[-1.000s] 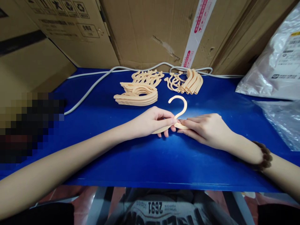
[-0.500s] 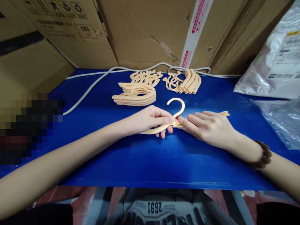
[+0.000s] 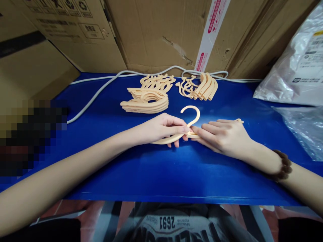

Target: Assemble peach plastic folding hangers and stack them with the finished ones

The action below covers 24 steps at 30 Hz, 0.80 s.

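Observation:
A cream plastic hanger (image 3: 169, 139) is held above the blue table, its curved hook (image 3: 196, 116) pointing up and away from me. My left hand (image 3: 165, 127) pinches it at the base of the hook, thumb on top, with the left arm piece running under the palm. My right hand (image 3: 225, 136) is closed over the hanger's right arm piece, fingertips meeting my left fingers at the centre joint. The tip of that arm piece (image 3: 239, 121) shows beyond my right knuckles. The joint itself is partly hidden by fingers.
A stack of folded cream hangers (image 3: 146, 107) lies beyond my left hand, with loose hook pieces (image 3: 157, 82) behind. More hooks (image 3: 185, 88) and curved arm pieces (image 3: 207, 87) lie at the back. A white cable (image 3: 101, 90), cardboard boxes (image 3: 156, 30) and plastic bags (image 3: 290, 70) surround the table (image 3: 161, 178).
My right hand has turned slightly over the right arm piece, and less of its far tip shows. The hook has shifted a little to the right. Both hands keep their hold.

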Each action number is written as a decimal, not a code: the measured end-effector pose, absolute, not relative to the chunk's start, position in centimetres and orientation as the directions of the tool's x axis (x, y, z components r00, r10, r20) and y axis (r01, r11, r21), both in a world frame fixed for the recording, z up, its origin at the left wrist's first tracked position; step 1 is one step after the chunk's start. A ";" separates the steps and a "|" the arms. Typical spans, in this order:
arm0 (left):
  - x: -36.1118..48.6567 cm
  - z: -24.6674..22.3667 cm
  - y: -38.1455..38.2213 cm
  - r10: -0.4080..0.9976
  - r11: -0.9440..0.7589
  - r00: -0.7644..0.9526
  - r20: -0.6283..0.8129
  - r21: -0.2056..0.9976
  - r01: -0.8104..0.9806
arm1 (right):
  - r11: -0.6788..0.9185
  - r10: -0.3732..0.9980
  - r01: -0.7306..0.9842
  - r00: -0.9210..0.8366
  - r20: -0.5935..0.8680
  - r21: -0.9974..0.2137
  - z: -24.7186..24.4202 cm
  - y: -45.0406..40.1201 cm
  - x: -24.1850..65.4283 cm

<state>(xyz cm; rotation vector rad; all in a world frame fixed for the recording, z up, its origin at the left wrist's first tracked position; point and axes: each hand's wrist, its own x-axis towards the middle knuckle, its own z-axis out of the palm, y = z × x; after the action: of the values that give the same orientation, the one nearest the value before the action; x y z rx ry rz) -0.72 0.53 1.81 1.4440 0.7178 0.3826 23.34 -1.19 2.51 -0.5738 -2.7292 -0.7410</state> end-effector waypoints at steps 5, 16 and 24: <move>-0.8 1.8 0.5 0.636 0.093 0.738 -0.226 0.972 0.217 | 0.802 0.324 0.451 -0.880 0.348 0.392 2.3 -1.3 23.2; -0.4 2.0 0.0 0.662 0.049 0.717 -0.218 0.967 0.249 | 0.837 0.365 0.448 -0.885 0.289 0.314 1.9 -1.3 23.4; -0.2 2.0 -0.2 0.676 0.034 0.708 -0.205 0.968 0.248 | 0.846 0.375 0.448 -0.886 0.273 0.291 1.9 -1.3 23.5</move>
<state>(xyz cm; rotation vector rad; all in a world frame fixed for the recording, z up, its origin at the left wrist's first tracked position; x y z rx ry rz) -0.25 -0.23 2.05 1.5420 0.7838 0.3874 23.49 -1.32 1.90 -0.6351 -2.8173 -0.5183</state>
